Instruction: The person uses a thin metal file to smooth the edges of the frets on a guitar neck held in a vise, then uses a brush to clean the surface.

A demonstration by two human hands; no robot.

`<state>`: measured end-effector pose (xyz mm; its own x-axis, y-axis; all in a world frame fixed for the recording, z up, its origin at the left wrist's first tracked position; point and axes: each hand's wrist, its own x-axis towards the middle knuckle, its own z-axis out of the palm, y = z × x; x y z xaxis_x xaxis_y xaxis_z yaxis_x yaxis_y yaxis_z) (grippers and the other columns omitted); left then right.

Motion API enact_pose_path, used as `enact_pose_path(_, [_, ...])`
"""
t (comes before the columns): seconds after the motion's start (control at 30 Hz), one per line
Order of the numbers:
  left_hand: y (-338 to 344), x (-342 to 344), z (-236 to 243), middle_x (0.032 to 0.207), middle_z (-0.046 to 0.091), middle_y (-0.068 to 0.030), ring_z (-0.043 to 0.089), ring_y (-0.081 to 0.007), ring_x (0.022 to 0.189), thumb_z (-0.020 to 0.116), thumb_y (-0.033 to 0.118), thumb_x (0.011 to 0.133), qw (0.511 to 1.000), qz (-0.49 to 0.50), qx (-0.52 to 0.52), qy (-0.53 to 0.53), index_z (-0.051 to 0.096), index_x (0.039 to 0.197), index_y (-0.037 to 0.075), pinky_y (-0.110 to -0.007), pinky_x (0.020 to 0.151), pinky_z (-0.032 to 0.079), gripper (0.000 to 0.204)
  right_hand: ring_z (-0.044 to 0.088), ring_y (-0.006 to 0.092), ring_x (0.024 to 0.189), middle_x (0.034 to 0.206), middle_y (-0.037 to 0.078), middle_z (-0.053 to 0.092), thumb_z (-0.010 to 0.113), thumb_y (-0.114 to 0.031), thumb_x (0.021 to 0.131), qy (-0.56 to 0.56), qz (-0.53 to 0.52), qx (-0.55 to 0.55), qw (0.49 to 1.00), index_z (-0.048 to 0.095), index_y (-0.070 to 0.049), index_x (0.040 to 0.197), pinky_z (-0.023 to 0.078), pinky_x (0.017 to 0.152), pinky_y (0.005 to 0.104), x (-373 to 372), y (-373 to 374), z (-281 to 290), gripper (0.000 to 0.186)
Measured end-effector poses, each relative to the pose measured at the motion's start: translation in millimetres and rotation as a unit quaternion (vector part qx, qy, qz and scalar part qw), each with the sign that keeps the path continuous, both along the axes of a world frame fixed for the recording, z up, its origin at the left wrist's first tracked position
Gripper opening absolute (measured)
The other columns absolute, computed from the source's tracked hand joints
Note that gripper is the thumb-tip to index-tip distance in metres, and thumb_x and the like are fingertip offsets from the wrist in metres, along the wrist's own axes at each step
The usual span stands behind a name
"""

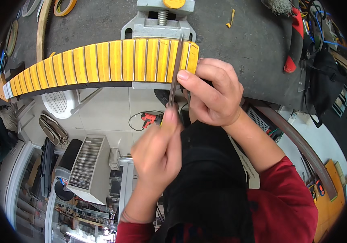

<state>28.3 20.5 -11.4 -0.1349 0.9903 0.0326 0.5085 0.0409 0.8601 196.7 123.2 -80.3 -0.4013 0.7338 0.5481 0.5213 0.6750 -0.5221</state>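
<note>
A guitar neck (116, 61) lies crosswise along the bench edge. Yellow tape masks the spaces between its metal frets. My left hand (157, 150), slightly blurred, is closed round the lower end of a slim metal file (176, 67); the handle is mostly hidden in the fist. The file lies across the neck near its right end, roughly along the frets. With one fingertip, my right hand (218, 91) presses the file's side at the neck's lower edge, its other fingers curled by the neck's end. A grey metal vise (161, 29) sits behind the neck at that end.
Yellow tape roll (73, 7) and a curved wooden strip (41, 34) lie back left on the dark bench (230, 48). A red-and-black tool (294, 44) lies back right. Below are a white stool (58, 106) and a red power drill (150, 119) on the floor.
</note>
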Motion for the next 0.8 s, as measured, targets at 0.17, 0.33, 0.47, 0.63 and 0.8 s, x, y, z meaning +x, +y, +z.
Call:
enact_pose_path(0.17, [-7,-1,0,0.070,0.056,-0.0099,0.053,-0.0237,0.055,0.077,-0.014,0.089,1.000,0.006,0.029,0.003,0.072,0.137,-0.001,-0.035,0.052,0.045,0.050,0.071,0.0249,0.095,0.102,0.000,0.068,0.081,-0.010,0.068,0.009,0.001,-0.013,1.000,0.079,-0.024,0.131,0.060,0.069,0.0313,0,2,3,0.064])
enact_pose_path(0.33, [-30,-7,12,0.069,0.056,-0.0096,0.053,-0.0235,0.054,0.078,-0.014,0.088,1.000,-0.002,-0.021,0.016,0.074,0.133,-0.001,-0.035,0.051,0.044,0.047,0.071,0.0253,0.095,0.102,0.000,0.068,0.081,-0.010,0.069,0.005,0.004,-0.003,1.000,0.079,-0.023,0.130,0.060,0.070,0.0322,-1,1,2,0.063])
enact_pose_path(0.47, [27,2,2,0.067,0.055,-0.0091,0.053,-0.0231,0.053,0.078,-0.014,0.087,1.000,0.012,0.002,0.010,0.075,0.130,-0.002,-0.034,0.050,0.042,0.045,0.071,0.0256,0.095,0.102,0.000,0.068,0.080,-0.007,0.068,0.011,0.007,-0.014,1.000,0.080,-0.023,0.130,0.060,0.070,0.0319,-3,2,5,0.064])
enact_pose_path(0.63, [-26,-9,21,0.080,0.066,-0.0129,0.056,-0.0201,0.057,0.076,-0.014,0.090,0.999,-0.017,-0.037,0.018,0.074,0.126,-0.004,-0.032,0.055,0.046,0.037,0.071,0.0258,0.095,0.103,0.000,0.068,0.079,-0.006,0.064,0.004,0.007,-0.012,1.000,0.080,-0.022,0.130,0.060,0.071,0.0327,1,1,3,0.067])
enact_pose_path(0.8, [9,-3,3,0.071,0.058,-0.0102,0.053,-0.0216,0.054,0.078,-0.014,0.088,1.000,-0.003,0.009,0.015,0.072,0.134,-0.003,-0.033,0.052,0.044,0.047,0.071,0.0259,0.094,0.103,0.000,0.069,0.079,-0.006,0.063,0.004,0.008,-0.016,1.000,0.079,-0.022,0.129,0.060,0.071,0.0328,-3,1,6,0.068])
